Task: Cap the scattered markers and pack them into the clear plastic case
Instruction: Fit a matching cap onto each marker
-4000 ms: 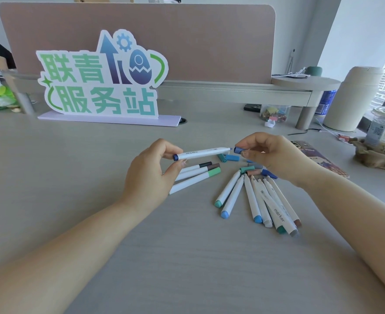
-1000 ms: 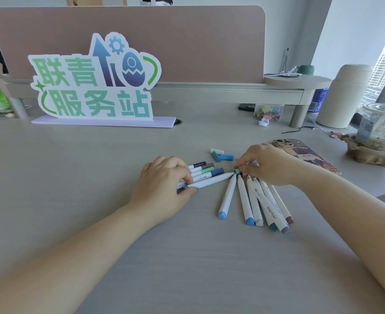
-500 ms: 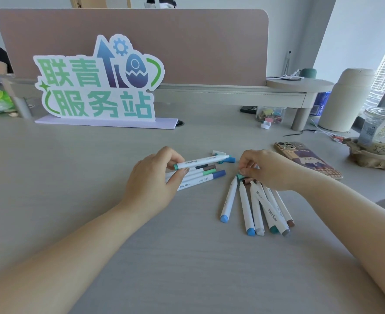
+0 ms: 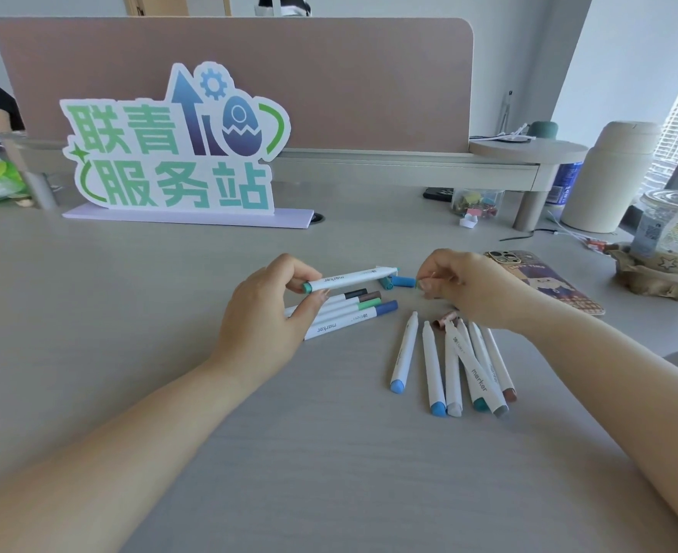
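My left hand point(image 4: 265, 317) grips a marker point(image 4: 349, 279); my right hand point(image 4: 477, 289) pinches a cap point(image 4: 418, 284) beside its tip. Four capped markers point(image 4: 353, 309) lie under the left, six bare markers point(image 4: 431, 365) below the right; no case in view.

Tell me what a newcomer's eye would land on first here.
The green-and-blue cutout sign standing at the back left grabs attention first. At the centre, the left hand holds a white marker level, facing the right hand, which pinches a small teal cap. A fan of uncapped markers lies nearer the camera, by the right wrist.
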`<state>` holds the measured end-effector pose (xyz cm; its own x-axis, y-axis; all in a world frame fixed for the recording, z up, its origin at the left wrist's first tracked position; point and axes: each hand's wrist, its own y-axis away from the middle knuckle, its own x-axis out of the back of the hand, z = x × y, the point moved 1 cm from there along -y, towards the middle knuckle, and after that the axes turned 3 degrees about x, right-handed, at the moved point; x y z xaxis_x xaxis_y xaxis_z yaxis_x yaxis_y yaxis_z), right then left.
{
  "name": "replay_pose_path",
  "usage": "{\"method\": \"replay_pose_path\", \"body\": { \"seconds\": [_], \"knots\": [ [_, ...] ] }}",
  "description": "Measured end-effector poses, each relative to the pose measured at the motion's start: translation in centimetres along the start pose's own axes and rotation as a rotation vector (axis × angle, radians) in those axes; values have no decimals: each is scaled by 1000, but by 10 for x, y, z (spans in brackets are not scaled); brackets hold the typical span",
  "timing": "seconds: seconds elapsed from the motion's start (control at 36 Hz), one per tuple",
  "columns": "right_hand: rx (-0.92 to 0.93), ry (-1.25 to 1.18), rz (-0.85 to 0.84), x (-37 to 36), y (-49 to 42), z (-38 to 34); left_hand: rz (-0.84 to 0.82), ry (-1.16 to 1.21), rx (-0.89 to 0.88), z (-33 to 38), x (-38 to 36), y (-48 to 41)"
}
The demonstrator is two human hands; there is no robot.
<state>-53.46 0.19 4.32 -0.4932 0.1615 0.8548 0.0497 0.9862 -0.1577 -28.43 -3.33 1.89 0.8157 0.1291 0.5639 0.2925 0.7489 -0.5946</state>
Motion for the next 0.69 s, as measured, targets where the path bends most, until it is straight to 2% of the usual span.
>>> {"method": "replay_pose_path", "body": {
  "seconds": [0.25, 0.69],
  "knots": [
    [41, -216, 42, 8, 2, -4, 25, 87, 92, -7, 1, -4],
    [121, -287, 34, 6, 6, -12, -1, 187, 98, -3, 1, -3]
  ]
}}
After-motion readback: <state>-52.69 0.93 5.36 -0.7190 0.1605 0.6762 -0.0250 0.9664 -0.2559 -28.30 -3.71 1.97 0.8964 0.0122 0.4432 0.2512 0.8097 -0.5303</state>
